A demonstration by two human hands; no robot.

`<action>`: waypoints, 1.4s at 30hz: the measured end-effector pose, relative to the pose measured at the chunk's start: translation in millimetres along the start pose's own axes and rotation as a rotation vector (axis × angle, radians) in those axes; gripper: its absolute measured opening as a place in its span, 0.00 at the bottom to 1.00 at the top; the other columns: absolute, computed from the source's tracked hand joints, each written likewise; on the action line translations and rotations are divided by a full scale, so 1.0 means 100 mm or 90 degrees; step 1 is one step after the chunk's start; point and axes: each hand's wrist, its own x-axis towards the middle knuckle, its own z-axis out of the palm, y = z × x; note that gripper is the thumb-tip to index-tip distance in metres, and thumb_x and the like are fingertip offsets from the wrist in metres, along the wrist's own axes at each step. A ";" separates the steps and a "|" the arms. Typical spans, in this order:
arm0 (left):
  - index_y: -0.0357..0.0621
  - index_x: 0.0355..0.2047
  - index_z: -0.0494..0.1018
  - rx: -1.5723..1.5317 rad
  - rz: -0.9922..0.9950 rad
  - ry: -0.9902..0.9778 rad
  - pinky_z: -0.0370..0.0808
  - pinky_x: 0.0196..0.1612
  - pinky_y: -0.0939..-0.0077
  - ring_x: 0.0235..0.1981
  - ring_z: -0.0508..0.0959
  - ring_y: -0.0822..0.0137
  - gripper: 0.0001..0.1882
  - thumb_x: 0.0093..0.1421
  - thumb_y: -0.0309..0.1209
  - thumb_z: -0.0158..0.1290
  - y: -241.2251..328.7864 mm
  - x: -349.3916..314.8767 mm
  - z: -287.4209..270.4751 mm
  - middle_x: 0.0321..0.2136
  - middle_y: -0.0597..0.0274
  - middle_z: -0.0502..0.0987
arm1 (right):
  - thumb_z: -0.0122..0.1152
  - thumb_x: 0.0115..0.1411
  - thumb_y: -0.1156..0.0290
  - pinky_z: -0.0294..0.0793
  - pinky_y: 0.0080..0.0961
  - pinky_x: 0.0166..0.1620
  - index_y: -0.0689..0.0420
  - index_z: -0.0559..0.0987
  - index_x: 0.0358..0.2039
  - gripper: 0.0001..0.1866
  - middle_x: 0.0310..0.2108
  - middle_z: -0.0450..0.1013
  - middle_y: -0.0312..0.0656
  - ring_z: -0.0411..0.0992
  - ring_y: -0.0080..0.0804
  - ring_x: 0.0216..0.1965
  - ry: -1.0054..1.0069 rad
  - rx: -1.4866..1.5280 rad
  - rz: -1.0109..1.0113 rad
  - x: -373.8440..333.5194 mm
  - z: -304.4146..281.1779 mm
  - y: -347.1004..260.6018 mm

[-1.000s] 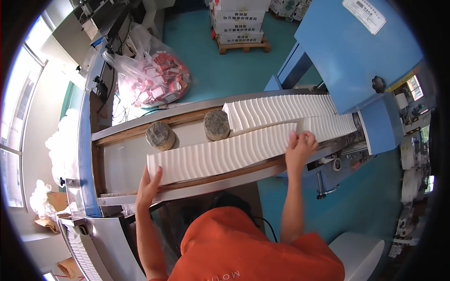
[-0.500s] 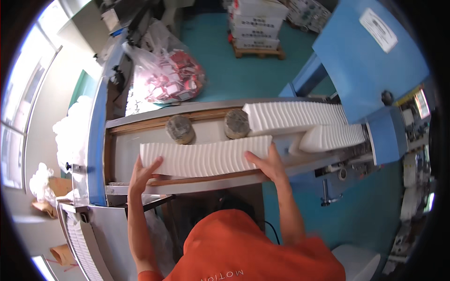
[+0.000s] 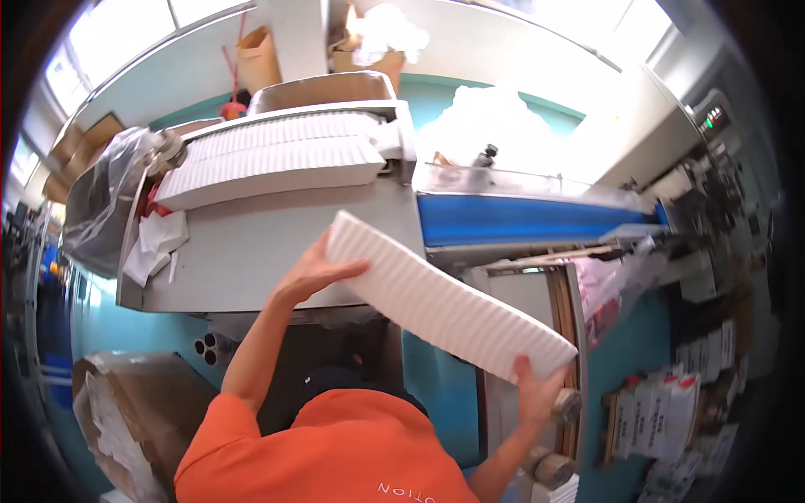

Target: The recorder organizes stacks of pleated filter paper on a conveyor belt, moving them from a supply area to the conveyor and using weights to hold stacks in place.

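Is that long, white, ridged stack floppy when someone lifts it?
The long, white, ridged stack probably bends: it looks slightly bowed between the left hand and right hand. It might split apart, since it looks made of many thin layers.

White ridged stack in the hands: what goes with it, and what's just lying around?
Seems to belong:
white ridged stack, held by left hand and right hand
similar white stacks on the grey table

Probably just lying about:
loose white paper
white boxes beyond
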 end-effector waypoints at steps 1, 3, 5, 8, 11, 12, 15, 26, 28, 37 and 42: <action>0.41 0.61 0.59 -0.024 -0.039 0.084 0.73 0.52 0.67 0.50 0.74 0.62 0.45 0.49 0.45 0.68 -0.25 -0.19 -0.36 0.50 0.55 0.73 | 0.78 0.46 0.63 0.71 0.33 0.53 0.65 0.58 0.63 0.50 0.52 0.70 0.49 0.71 0.37 0.50 -0.088 -0.042 0.003 0.17 0.40 -0.26; 0.43 0.61 0.58 -0.085 -0.134 0.240 0.75 0.47 0.67 0.47 0.76 0.63 0.43 0.51 0.43 0.67 -0.58 -0.68 -0.76 0.49 0.56 0.73 | 0.78 0.45 0.62 0.73 0.31 0.50 0.66 0.62 0.57 0.44 0.47 0.72 0.50 0.72 0.37 0.47 -0.274 -0.073 -0.164 0.52 1.24 -0.35; 0.44 0.61 0.58 -0.158 -0.229 0.376 0.77 0.44 0.66 0.46 0.76 0.64 0.40 0.53 0.41 0.66 -0.77 -1.20 -0.93 0.49 0.58 0.73 | 0.78 0.45 0.57 0.73 0.32 0.48 0.68 0.60 0.52 0.45 0.44 0.72 0.53 0.73 0.39 0.45 -0.468 -0.064 -0.208 0.79 2.12 -0.38; 0.40 0.63 0.56 -0.181 -0.170 0.551 0.69 0.55 0.65 0.53 0.72 0.62 0.40 0.57 0.40 0.63 -1.43 -1.77 -0.77 0.53 0.56 0.71 | 0.73 0.44 0.45 0.67 0.31 0.56 0.68 0.61 0.55 0.50 0.46 0.70 0.54 0.71 0.43 0.51 -0.699 -0.214 -0.268 0.92 3.43 -0.36; 0.42 0.66 0.49 -0.382 -0.191 0.638 0.64 0.60 0.64 0.61 0.64 0.62 0.44 0.57 0.37 0.63 -1.61 -2.09 -0.34 0.61 0.56 0.62 | 0.71 0.43 0.39 0.64 0.35 0.59 0.64 0.67 0.57 0.50 0.51 0.65 0.56 0.66 0.50 0.55 -0.825 -0.284 -0.450 0.97 4.37 -0.64; 0.45 0.67 0.46 -0.444 -0.204 0.643 0.67 0.59 0.61 0.60 0.64 0.60 0.46 0.57 0.34 0.64 -1.51 -2.12 -0.19 0.60 0.57 0.62 | 0.70 0.43 0.38 0.64 0.35 0.59 0.61 0.70 0.57 0.48 0.52 0.62 0.55 0.62 0.52 0.56 -0.889 -0.357 -0.492 0.95 4.56 -0.86; 0.47 0.70 0.36 -0.558 -0.167 0.639 0.70 0.57 0.61 0.60 0.64 0.57 0.52 0.57 0.25 0.63 -1.44 -2.03 0.17 0.60 0.53 0.60 | 0.70 0.45 0.44 0.56 0.45 0.61 0.56 0.71 0.57 0.42 0.55 0.63 0.50 0.58 0.46 0.60 -0.804 -0.438 -0.644 0.68 4.86 -1.22; 0.51 0.65 0.54 -0.632 -0.223 0.423 0.74 0.52 0.53 0.55 0.70 0.57 0.36 0.60 0.33 0.60 -1.35 -1.57 0.45 0.56 0.60 0.67 | 0.67 0.53 0.62 0.64 0.47 0.57 0.57 0.76 0.45 0.21 0.54 0.66 0.53 0.63 0.52 0.56 -0.406 -0.032 -0.565 0.35 3.37 -0.13; 0.51 0.62 0.61 -0.601 -0.265 0.393 0.70 0.55 0.56 0.55 0.70 0.59 0.31 0.61 0.40 0.58 -1.37 -1.58 0.42 0.56 0.62 0.69 | 0.66 0.54 0.60 0.64 0.47 0.57 0.57 0.76 0.46 0.21 0.56 0.64 0.52 0.62 0.52 0.57 -0.368 -0.085 -0.467 0.40 2.61 0.11; 0.49 0.63 0.60 -0.455 -0.305 0.302 0.70 0.55 0.60 0.55 0.67 0.57 0.34 0.61 0.48 0.57 -1.24 -1.27 0.53 0.58 0.58 0.64 | 0.70 0.48 0.56 0.56 0.57 0.58 0.51 0.71 0.54 0.33 0.63 0.57 0.54 0.51 0.56 0.64 0.341 -0.663 0.039 0.40 -1.07 1.19; 0.50 0.66 0.55 -0.037 0.025 0.013 0.76 0.50 0.61 0.52 0.70 0.55 0.37 0.60 0.40 0.59 -1.82 -1.21 0.24 0.59 0.54 0.61 | 0.67 0.48 0.58 0.66 0.51 0.48 0.46 0.71 0.51 0.29 0.48 0.63 0.48 0.63 0.50 0.51 0.327 -0.514 0.002 -0.06 -1.24 1.37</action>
